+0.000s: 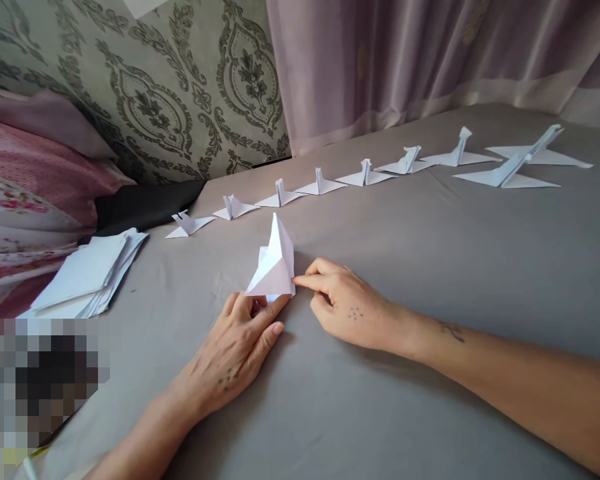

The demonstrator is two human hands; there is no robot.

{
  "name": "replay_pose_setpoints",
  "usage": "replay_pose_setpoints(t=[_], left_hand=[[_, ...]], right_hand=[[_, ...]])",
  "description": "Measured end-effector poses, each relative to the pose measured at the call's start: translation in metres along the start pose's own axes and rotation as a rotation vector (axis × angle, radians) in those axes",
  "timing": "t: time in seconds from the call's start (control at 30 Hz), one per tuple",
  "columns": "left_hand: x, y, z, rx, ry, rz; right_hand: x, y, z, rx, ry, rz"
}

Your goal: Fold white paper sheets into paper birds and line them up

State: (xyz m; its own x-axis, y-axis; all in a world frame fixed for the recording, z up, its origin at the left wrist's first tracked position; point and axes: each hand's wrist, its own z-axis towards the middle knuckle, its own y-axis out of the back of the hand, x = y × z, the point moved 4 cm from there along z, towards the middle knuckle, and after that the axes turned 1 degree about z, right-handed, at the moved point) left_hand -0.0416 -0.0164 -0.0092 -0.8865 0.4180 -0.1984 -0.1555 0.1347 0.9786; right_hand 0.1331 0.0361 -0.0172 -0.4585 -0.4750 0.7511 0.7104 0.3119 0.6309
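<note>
A partly folded sheet of white paper stands on the grey cloth in front of me, a tall point rising from it. My left hand is closed at its near edge, the index finger along the base and some fingertips hidden beneath the paper. The left thumb lies a little apart from it. From the right, my right hand touches the paper's lower right side with an outstretched index fingertip. Its thumb is apart from the paper and the other fingers are curled.
Several folded white paper birds form a row behind the paper, with larger ones at the right. A stack of white paper sheets lies at left. Beyond the grey-covered surface are patterned wallpaper and a pinkish curtain.
</note>
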Motion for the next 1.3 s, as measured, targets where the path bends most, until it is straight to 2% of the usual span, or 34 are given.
replay_pose_setpoints(t=[0.3,0.7,0.87,1.0,1.13,1.3], left_hand=[[-0.001,-0.002,0.003,0.017,0.032,0.025],[-0.003,0.0,0.004,0.017,0.007,0.014],[-0.004,0.004,-0.002,0.012,-0.027,-0.009],[0.0,0.013,-0.006,-0.009,-0.039,-0.108],[0.011,0.02,-0.007,-0.054,0.057,-0.286],[0.025,0.016,-0.01,-0.165,0.303,-0.443]], right_hand=[[0.004,-0.001,-0.003,0.002,0.027,-0.098],[0.004,-0.001,-0.003,-0.006,0.024,-0.075],[0.006,-0.003,-0.006,0.0,0.108,-0.223],[0.01,-0.004,-0.007,0.03,0.178,-0.368],[0.013,-0.003,-0.007,0.054,0.222,-0.451],[0.015,-0.003,-0.007,0.078,0.249,-0.518]])
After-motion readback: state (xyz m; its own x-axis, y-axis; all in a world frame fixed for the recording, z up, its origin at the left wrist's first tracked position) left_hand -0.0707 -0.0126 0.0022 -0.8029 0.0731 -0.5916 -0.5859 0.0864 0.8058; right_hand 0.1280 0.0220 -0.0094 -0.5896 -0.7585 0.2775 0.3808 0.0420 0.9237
